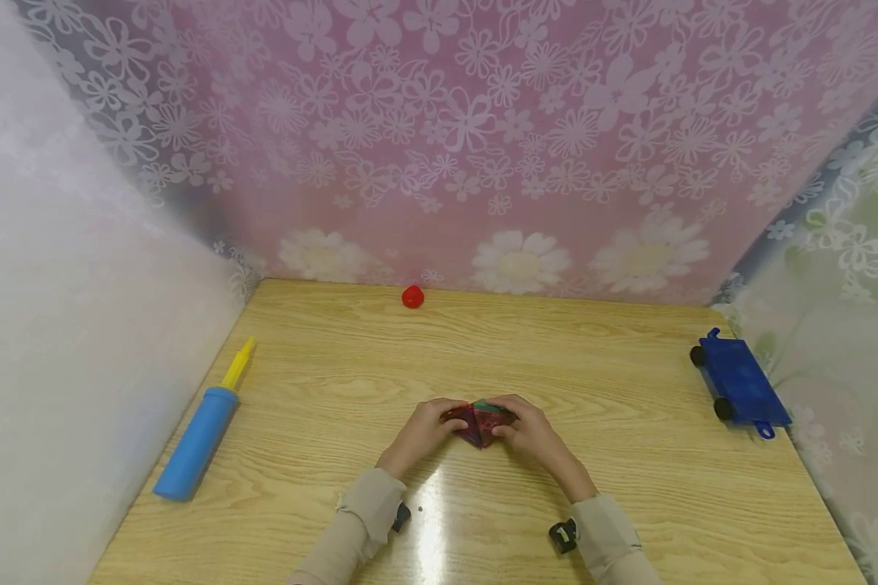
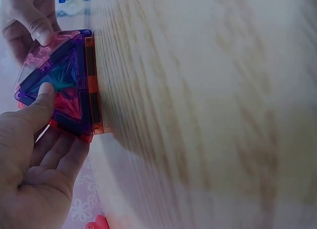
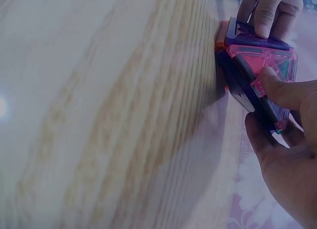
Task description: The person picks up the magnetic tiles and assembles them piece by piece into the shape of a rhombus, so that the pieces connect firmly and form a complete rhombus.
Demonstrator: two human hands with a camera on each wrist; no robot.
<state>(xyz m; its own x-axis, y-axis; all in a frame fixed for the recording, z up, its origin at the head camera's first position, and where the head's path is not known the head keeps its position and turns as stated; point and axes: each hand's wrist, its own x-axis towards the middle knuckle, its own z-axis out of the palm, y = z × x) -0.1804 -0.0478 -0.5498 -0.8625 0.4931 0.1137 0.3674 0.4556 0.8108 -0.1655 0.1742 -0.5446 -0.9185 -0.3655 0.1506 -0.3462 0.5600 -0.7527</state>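
Between both hands, at the middle of the table, stands a small peaked shape of see-through magnetic tiles (image 1: 480, 426). My left hand (image 1: 422, 432) grips its left side, thumb across a purple triangular tile (image 2: 81, 65) and fingers behind. My right hand (image 1: 540, 437) holds the other side, its thumb on a pink triangular tile (image 3: 247, 60). Low down against the tabletop shows an orange tile (image 2: 96, 106). On the right side a dark blue tile (image 3: 235, 75) leans out at an angle under the pink one. Green shows at the top and through the tiles.
A blue pump (image 1: 197, 447) with a yellow nozzle lies at the table's left edge. By the right edge is a blue toy trailer (image 1: 742, 382) with black wheels. A small red object (image 1: 413, 296) sits at the back, before the flowered curtain (image 1: 424, 162).
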